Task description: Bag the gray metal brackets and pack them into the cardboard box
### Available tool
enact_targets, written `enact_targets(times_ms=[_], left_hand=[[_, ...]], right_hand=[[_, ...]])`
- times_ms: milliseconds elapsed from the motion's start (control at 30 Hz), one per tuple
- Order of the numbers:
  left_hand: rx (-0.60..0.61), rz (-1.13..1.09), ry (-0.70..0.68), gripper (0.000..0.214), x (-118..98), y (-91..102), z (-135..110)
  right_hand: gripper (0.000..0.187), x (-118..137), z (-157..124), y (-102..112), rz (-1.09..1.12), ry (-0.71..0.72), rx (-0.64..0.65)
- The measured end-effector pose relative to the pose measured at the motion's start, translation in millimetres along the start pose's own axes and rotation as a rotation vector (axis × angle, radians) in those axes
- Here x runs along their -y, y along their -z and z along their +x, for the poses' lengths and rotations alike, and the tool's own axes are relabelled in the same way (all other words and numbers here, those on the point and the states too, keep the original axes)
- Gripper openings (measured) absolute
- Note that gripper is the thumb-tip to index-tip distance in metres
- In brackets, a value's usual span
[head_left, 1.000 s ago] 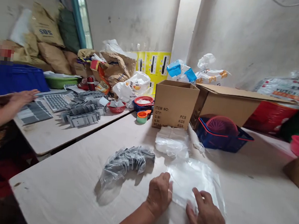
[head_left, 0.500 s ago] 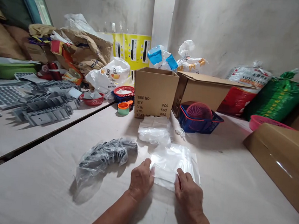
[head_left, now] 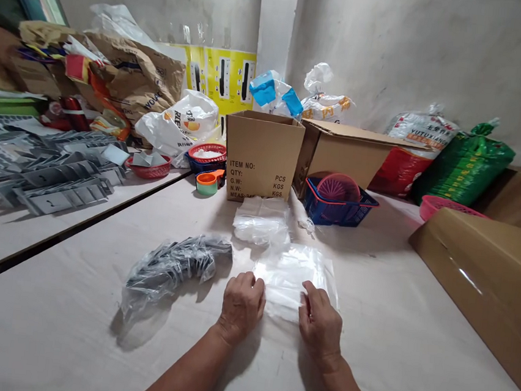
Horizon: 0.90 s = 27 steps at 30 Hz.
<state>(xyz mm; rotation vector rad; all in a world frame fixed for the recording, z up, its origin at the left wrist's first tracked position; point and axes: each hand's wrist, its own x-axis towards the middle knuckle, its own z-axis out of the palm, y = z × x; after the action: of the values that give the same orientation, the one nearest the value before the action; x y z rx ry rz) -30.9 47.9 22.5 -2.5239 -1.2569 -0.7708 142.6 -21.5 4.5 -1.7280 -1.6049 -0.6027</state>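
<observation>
Clear plastic bags lie flat in a thin stack on the table in front of me. At their near left corner my left hand is closed, fingers curled over and thumb against the plastic. My right hand pinches the near edge toward the right, its index finger lying on the film. Just behind is a second pile of folded clear bags, partly touching the first. Left of my hands rests a filled clear bag holding a curved row of dark grey flat pieces.
An open cardboard box stands behind the bags, beside another carton and a blue basket. Many grey pieces cover the left table, past a dark gap. A brown carton sits at right. Tape rolls lie near the box.
My left fingers have curled further in at the bags' corner. My right hand stays at the near edge, nearly unchanged. The whole view has shifted slightly.
</observation>
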Motion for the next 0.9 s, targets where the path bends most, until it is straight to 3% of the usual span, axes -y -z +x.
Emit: enact_targets(times_ms=[333,500,733,900], left_hand=[[-0.191,-0.045,0.054,0.013,1.5,-5.6,0.3],[-0.124,-0.21,0.122,0.008,0.3,-9.8,-1.7],[-0.123,-0.262,0.073,0.008,-1.9,-10.1,-2.2],[-0.124,-0.322,0.114,0.006,-4.0,-7.7,-1.8]], right_hand=[[0.027,3.1,-1.8,-1.3,-0.006,0.029,0.036],[0.025,-2.7,-3.7,-7.0,0.088,-0.067,0.068],[0.025,-5.5,-6.4,-9.8,0.205,-0.194,0.13],[0.018,3.1,-4.4,-5.8,0.518,-0.327,0.221]])
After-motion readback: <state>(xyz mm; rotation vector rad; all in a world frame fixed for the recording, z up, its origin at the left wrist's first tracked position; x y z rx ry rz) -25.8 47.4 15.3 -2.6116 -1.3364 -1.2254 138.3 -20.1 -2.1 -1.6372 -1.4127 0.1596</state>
